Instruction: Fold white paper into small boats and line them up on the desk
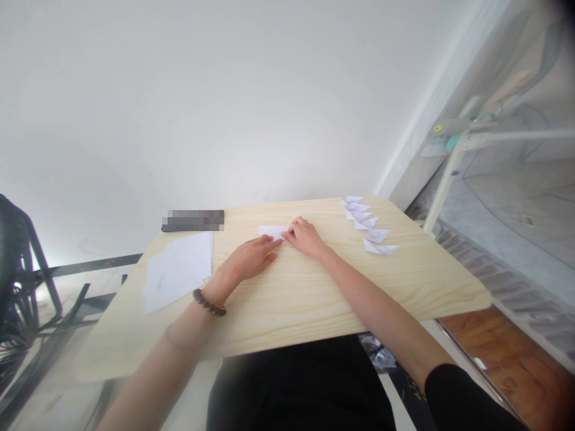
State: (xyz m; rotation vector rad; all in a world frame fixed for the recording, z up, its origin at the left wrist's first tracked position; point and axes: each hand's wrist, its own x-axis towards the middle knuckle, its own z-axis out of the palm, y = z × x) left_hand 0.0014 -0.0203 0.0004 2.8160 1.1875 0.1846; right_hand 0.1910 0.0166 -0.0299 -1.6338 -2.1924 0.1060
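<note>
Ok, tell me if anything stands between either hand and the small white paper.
Nothing visible does: the left hand and right hand both touch the small white paper. The folded papers lie aside to the right, the larger sheets to the left.

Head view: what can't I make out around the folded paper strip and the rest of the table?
All in the head view:
- Folded paper strip: right end and part of the near edge, covered by the right hand and left hand.
- Dark object at back left: identity, masked by pixelation.
- Folded paper pieces: fold details, too small and partly overlapping.
- White sheets: number, hidden by stacking.
</note>
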